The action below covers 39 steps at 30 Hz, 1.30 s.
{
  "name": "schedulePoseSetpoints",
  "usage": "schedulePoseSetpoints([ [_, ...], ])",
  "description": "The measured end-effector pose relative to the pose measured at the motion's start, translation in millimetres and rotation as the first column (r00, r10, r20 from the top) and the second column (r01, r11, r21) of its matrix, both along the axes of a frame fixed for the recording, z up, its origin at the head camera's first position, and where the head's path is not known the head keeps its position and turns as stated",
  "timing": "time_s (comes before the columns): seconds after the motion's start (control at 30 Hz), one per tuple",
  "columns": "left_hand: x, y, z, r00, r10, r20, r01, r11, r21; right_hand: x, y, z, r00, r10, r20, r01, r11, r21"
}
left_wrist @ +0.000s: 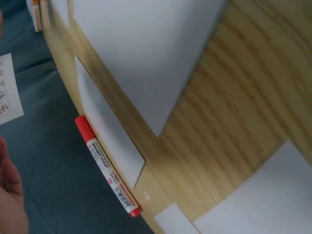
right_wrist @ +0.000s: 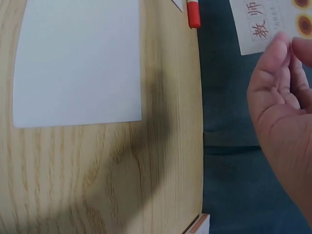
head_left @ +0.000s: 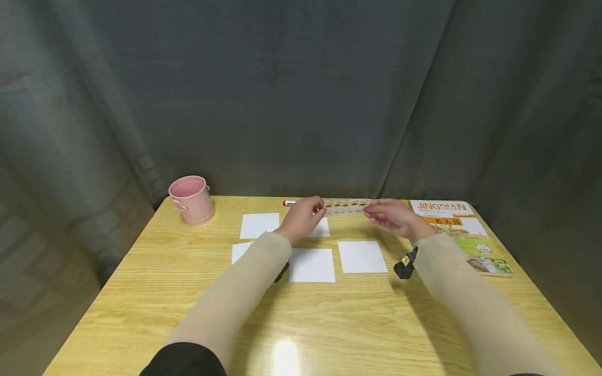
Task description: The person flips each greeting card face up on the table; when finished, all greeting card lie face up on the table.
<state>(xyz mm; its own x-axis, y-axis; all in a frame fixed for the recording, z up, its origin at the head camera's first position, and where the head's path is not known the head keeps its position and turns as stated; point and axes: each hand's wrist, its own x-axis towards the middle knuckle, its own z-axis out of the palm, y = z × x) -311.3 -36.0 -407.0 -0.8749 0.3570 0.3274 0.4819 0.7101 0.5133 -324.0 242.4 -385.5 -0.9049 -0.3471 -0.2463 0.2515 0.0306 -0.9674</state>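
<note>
Both hands hold a pale sticker sheet (head_left: 347,206) by its ends, raised above the far part of the table. Rows of sunflowers and small printed characters cover the sheet. My left hand (head_left: 303,216) has thumb and fingers at its left end; the left wrist view catches only part of that hand (left_wrist: 10,202), with the sheet (left_wrist: 9,90) cut off by the frame edge. At the other end, my right hand (head_left: 395,216) pinches the edge between thumb and forefinger, seen closely in the right wrist view, where sunflowers show beside the thumb (right_wrist: 303,51).
Several white paper squares (head_left: 362,257) lie on the wooden table (head_left: 301,324), partly under the left arm. A red-capped marker (left_wrist: 109,170) lies along the far edge. At left stands a pink bucket (head_left: 195,203); books (head_left: 470,237) are stacked at right. Dark curtain (head_left: 291,99) hangs behind.
</note>
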Motion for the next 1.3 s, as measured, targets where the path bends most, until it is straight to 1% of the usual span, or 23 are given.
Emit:
schedulePoseSetpoints([
  [0.1, 0.1, 1.3, -0.7, 0.998, 0.006, 0.058, -0.012, 0.994, 0.108, 0.4, -2, -1.8, 0.999, -0.004, -0.052, 0.008, 0.996, 0.088],
  [0.17, 0.1, 2.0, -1.2, 0.997, -0.006, 0.081, -0.008, 0.985, 0.171, 1.5, -3, -2.3, 0.996, -0.007, -0.086, 0.02, 0.989, 0.145],
  [0.27, -0.5, 1.9, -1.6, 0.989, -0.027, 0.146, -0.01, 0.969, 0.247, 3.4, -4, -2.2, 0.991, -0.008, -0.133, 0.036, 0.978, 0.204],
  [0.33, -1.1, 0.7, -1.0, 0.979, -0.046, 0.197, -0.015, 0.955, 0.297, 4.6, -5, -1.8, 0.988, -0.002, -0.154, 0.036, 0.974, 0.222],
  [0.4, -2.3, -1.0, 0.9, 0.964, -0.071, 0.255, -0.025, 0.934, 0.357, 5.1, -6, -2.0, 0.985, 0.005, -0.172, 0.037, 0.97, 0.241],
  [0.47, -4.1, -2.7, 4.3, 0.947, -0.095, 0.306, -0.036, 0.917, 0.396, 5.6, -7, -2.4, 0.981, 0.033, -0.191, 0.022, 0.959, 0.281],
  [0.53, -6.0, -3.7, 8.2, 0.936, -0.109, 0.334, -0.03, 0.922, 0.385, 5.4, -8, -3.5, 0.976, 0.072, -0.207, -0.002, 0.947, 0.32],
  [0.57, -7.1, -3.9, 10.3, 0.934, -0.112, 0.339, -0.019, 0.933, 0.36, 5.4, -9, -3.6, 0.972, 0.094, -0.215, -0.017, 0.941, 0.338],
  [0.67, -8.4, -3.4, 16.0, 0.932, -0.113, 0.346, 0.025, 0.968, 0.248, 4.9, -14, -3.5, 0.958, 0.168, -0.23, -0.071, 0.922, 0.38],
  [0.7, -8.5, -3.0, 17.4, 0.932, -0.113, 0.345, 0.04, 0.976, 0.213, 4.5, -15, -3.3, 0.955, 0.184, -0.232, -0.083, 0.918, 0.388],
  [0.77, -7.2, -2.2, 19.7, 0.927, -0.112, 0.359, 0.053, 0.984, 0.171, 4.6, -19, -2.2, 0.951, 0.205, -0.234, -0.097, 0.91, 0.403],
  [0.87, -5.0, -2.3, 19.5, 0.921, -0.097, 0.378, 0.043, 0.988, 0.149, 5.8, -24, -2.1, 0.952, 0.192, -0.237, -0.079, 0.906, 0.417],
  [0.93, -3.8, -3.2, 17.9, 0.919, -0.07, 0.388, -0.002, 0.983, 0.184, 7.8, -27, -2.8, 0.959, 0.15, -0.242, -0.041, 0.913, 0.405],
  [0.97, -3.5, -3.8, 17.0, 0.918, -0.057, 0.392, -0.034, 0.975, 0.221, 8.9, -29, -4.1, 0.962, 0.122, -0.244, -0.017, 0.92, 0.392],
  [1.0, -3.3, -4.5, 16.1, 0.917, -0.042, 0.396, -0.071, 0.961, 0.266, 10.3, -30, -5.6, 0.966, 0.092, -0.243, 0.004, 0.93, 0.368],
  [1.03, -3.4, -5.1, 15.1, 0.915, -0.029, 0.403, -0.111, 0.94, 0.321, 12.0, -32, -7.2, 0.97, 0.054, -0.236, 0.027, 0.944, 0.33],
  [1.07, -3.5, -5.6, 14.3, 0.91, -0.021, 0.413, -0.155, 0.909, 0.388, 13.4, -34, -9.1, 0.976, 0.011, -0.216, 0.052, 0.958, 0.283],
  [1.1, -3.6, -5.9, 13.9, 0.904, -0.019, 0.427, -0.198, 0.867, 0.458, 15.0, -37, -11.2, 0.98, -0.03, -0.196, 0.076, 0.97, 0.23],
  [1.13, -3.7, -5.8, 13.7, 0.897, -0.024, 0.441, -0.236, 0.817, 0.525, 16.7, -40, -13.2, 0.983, -0.066, -0.169, 0.096, 0.981, 0.171],
  [1.17, -3.9, -5.3, 13.6, 0.892, -0.033, 0.451, -0.268, 0.763, 0.588, 19.0, -45, -14.7, 0.986, -0.099, -0.137, 0.113, 0.989, 0.097],
  [1.2, -4.1, -4.5, 13.7, 0.886, -0.043, 0.462, -0.299, 0.708, 0.639, 20.9, -50, -15.7, 0.987, -0.13, -0.096, 0.133, 0.991, 0.022],
  [1.27, -3.6, -1.6, 13.9, 0.877, -0.069, 0.475, -0.344, 0.602, 0.721, 24.6, -61, -16.8, 0.985, -0.173, -0.024, 0.17, 0.98, -0.108],
  [1.3, -3.0, 0.4, 13.9, 0.875, -0.077, 0.479, -0.359, 0.56, 0.747, 26.7, -66, -16.7, 0.983, -0.184, -0.005, 0.181, 0.971, -0.156],
])
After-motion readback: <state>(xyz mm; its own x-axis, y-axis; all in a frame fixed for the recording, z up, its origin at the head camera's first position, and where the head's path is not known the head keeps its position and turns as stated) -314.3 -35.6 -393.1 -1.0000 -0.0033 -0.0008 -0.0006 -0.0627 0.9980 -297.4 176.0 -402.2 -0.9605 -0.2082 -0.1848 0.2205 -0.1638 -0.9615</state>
